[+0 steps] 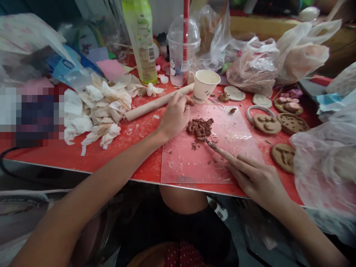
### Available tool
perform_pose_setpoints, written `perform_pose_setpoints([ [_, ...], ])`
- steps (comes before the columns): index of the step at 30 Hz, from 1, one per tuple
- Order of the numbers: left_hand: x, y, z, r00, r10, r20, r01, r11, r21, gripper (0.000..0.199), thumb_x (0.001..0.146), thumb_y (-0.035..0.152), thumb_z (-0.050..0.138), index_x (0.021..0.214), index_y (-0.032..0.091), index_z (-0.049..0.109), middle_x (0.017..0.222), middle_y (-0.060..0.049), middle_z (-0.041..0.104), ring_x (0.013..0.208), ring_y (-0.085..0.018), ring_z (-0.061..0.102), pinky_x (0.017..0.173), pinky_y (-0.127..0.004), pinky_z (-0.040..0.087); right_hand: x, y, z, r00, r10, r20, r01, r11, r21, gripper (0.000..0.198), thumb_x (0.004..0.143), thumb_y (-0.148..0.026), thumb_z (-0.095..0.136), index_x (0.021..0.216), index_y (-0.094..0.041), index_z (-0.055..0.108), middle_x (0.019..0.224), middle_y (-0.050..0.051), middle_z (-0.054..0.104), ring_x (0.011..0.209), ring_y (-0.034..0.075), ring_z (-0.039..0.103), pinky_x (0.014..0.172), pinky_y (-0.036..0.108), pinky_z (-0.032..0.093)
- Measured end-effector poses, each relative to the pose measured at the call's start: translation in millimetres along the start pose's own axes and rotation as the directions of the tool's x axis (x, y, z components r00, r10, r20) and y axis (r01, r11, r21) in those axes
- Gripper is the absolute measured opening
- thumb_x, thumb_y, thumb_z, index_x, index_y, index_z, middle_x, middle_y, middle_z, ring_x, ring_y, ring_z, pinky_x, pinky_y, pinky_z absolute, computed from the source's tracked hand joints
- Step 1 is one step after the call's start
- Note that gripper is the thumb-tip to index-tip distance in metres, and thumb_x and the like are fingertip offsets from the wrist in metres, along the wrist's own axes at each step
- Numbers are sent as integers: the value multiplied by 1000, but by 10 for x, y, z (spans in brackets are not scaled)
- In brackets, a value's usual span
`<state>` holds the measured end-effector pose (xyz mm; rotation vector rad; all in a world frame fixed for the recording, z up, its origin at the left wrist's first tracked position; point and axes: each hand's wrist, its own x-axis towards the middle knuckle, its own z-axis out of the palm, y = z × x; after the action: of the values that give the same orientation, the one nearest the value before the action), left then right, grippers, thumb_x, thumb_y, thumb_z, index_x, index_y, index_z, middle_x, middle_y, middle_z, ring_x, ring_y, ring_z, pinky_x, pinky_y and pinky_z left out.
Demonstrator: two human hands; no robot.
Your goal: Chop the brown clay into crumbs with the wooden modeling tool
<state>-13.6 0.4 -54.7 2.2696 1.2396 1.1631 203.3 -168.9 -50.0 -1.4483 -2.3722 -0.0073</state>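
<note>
A crumbly heap of dark brown clay [199, 128] lies on a clear plastic sheet [180, 163] over the red table. My right hand [254, 174] grips a thin modelling tool [210, 144], index finger stretched along it. The tool's dark tip touches the heap's near edge; its other end is hidden in my hand. Left of the heap, my left hand [176, 113] rests with its fingers curled in, and nothing shows between them. Just beyond its fingertips stands a white paper cup [205, 86]. Small brown crumbs are scattered on the sheet.
Behind my left hand lies a rolling pin [158, 102], beside crumpled tissues [97, 107]. Round clay pieces [267, 123] and a plastic bag [328, 159] lie on the right. A green bottle [141, 44] and a domed cup with a red straw [183, 52] stand behind.
</note>
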Motion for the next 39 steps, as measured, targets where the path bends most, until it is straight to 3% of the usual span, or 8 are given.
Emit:
perform_pose_setpoints([
  [7,1,-24,19,1000,-3,-8,3,1000,10,22,83,0,47,90,16,59,103,-9,60,106,-19,55,103,-35,43,42,-17,-60,999,25,29,-25,1000,6,47,93,-16,46,139,-21,50,90,6,74,60,14,66,52,25,50],
  [15,-1,-55,31,999,11,-30,-10,1000,3,21,82,-1,48,86,18,58,99,-7,61,104,-19,56,103,-36,45,48,-64,-142,965,211,154,-233,962,142,46,92,-21,49,137,-28,52,88,3,77,58,16,69,52,25,54],
  [19,0,-56,38,1000,5,-30,-5,1000,6,21,82,-1,48,85,17,58,98,-7,60,103,-20,56,102,-37,46,5,-45,-170,945,274,178,-317,900,298,41,92,-26,51,133,-29,57,114,3,71,89,23,73,72,33,61],
  [24,4,-57,48,1000,8,-15,-8,1000,21,21,81,-1,48,86,15,60,99,-9,60,103,-21,56,102,-38,46,-9,8,-146,933,351,76,-340,797,498,43,93,-24,50,135,-31,53,135,-2,56,119,21,60,99,38,51],
  [26,3,-52,44,1000,11,-10,-10,1000,19,21,81,-1,48,87,15,60,99,-9,59,103,-21,56,101,-37,46,-3,9,-124,953,292,76,-293,838,460,43,93,-24,50,136,-30,52,134,-1,58,114,20,63,93,34,55],
  [28,0,-45,38,1000,12,-9,-12,1000,12,22,82,-1,47,87,16,60,99,-8,59,102,-20,56,100,-37,46,5,-5,-108,972,213,97,-233,904,359,43,93,-22,49,135,-29,53,123,1,67,96,18,71,77,28,59],
  [31,-4,-41,36,1000,6,-3,-6,1000,15,21,82,0,47,86,17,59,99,-8,59,102,-20,56,100,-37,46,16,-39,-97,987,141,74,-154,967,204,43,94,-21,46,136,-27,53,101,2,76,71,15,72,57,23,55],
  [39,1,-88,65,1000,19,-3,-19,1000,-5,19,83,3,47,87,17,58,99,-8,60,100,-20,56,99,-38,47,4,-39,-45,998,50,42,-53,997,56,48,94,-18,46,141,-26,46,79,1,75,57,12,66,48,22,45],
])
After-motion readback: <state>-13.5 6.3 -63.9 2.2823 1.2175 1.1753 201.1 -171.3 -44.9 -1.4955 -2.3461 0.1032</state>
